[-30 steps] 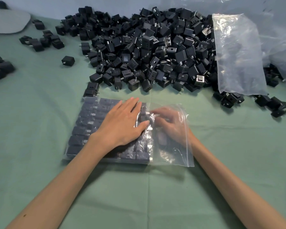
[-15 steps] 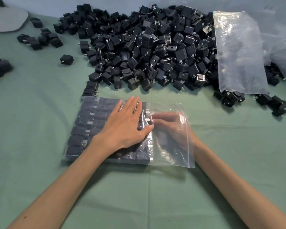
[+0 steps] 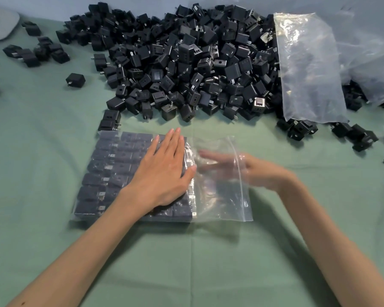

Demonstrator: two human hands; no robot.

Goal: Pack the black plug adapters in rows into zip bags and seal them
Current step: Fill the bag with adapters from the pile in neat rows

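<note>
Clear zip bag [image 3: 220,196]; black adapters [image 3: 111,165] in rows

This looked like a small packing workshop or piece-work station rather than a home or an office. A tabletop [image 3: 42,156] covered in plain sage-green cloth carried a large loose heap of identical small black plastic plug adapters [image 3: 186,63], hundreds of one product, with a few stragglers [image 3: 42,54] scattered to the left. In front of the heap lay a clear plastic zip bag [image 3: 222,200], its left part filled with the same adapters in tight, even rows. An empty clear plastic bag [image 3: 308,67] rested against the heap's right side, and larger crumpled translucent plastic sacks [image 3: 368,52] lay beyond it.
</note>
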